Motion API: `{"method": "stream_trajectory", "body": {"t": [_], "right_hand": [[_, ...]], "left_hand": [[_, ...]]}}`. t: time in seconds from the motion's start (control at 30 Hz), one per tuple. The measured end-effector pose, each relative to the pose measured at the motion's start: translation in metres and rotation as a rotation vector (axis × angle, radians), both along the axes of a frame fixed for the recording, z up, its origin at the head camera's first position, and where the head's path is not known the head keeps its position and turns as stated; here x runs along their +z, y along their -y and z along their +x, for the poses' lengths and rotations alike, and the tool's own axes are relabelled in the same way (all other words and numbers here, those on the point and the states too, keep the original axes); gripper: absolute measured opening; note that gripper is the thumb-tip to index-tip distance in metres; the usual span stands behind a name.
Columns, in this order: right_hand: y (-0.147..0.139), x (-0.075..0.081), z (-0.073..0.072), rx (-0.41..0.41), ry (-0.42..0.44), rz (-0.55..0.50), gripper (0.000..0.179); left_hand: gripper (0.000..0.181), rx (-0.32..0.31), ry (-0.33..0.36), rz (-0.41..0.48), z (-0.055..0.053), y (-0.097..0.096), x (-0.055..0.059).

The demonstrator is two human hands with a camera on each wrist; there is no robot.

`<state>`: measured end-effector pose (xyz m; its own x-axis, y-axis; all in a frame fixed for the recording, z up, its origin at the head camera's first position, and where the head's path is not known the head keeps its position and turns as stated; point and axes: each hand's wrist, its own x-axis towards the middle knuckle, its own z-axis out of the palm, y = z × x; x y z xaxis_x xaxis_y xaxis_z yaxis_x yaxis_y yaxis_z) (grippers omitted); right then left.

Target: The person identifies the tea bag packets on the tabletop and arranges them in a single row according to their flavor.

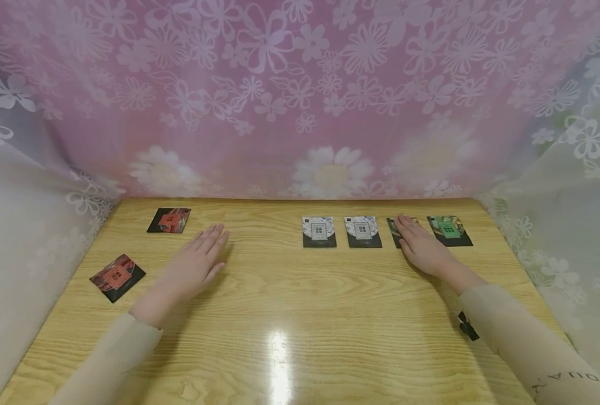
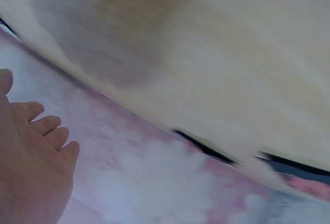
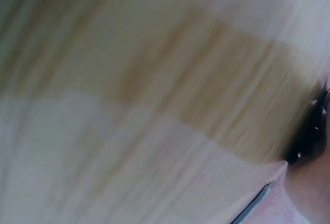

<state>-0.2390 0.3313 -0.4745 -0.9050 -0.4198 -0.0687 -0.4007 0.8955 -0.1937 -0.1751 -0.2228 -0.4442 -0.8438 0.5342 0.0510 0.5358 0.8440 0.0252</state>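
My left hand (image 1: 191, 269) hovers over the left part of the table with its fingers straight and holding nothing. Just beyond its fingertips and to the left lies a red-and-black flat packet (image 1: 169, 220), and a second red packet (image 1: 117, 278) lies tilted nearer the left edge. Toward the right, my right hand (image 1: 424, 247) rests its extended fingers on a dark packet (image 1: 393, 241), covering most of it. A green-and-black packet (image 1: 450, 230) lies just right of those fingers. In the right wrist view, the dark packet (image 3: 308, 134) shows partly at the fingers.
Two white-and-black packets (image 1: 318, 232) stand side by side left of the right hand, in line with it. The wooden table (image 1: 300, 298) ends at a pink flowered curtain (image 1: 300, 112). A small black object (image 1: 467, 326) shows beside the right sleeve.
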Motion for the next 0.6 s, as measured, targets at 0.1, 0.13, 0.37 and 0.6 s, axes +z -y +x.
{"method": "stream_trajectory", "body": {"t": [0.1, 0.13, 0.37, 0.6], "right_hand": [[-0.001, -0.001, -0.001, -0.004, 0.011, 0.006, 0.06], [-0.001, -0.001, -0.002, -0.004, 0.013, 0.007, 0.06], [-0.002, -0.003, -0.003, -0.005, 0.022, 0.002, 0.061], [-0.001, -0.002, -0.003, -0.008, 0.028, 0.001, 0.061]], "left_hand": [[0.068, 0.059, 0.023, 0.005, 0.009, 0.019, 0.0], [0.068, 0.076, 0.027, 0.002, 0.012, 0.025, 0.0], [0.073, 0.216, 0.05, -0.036, 0.034, 0.064, -0.007], [0.068, 0.336, 0.023, -0.002, 0.049, 0.105, -0.018]]}}
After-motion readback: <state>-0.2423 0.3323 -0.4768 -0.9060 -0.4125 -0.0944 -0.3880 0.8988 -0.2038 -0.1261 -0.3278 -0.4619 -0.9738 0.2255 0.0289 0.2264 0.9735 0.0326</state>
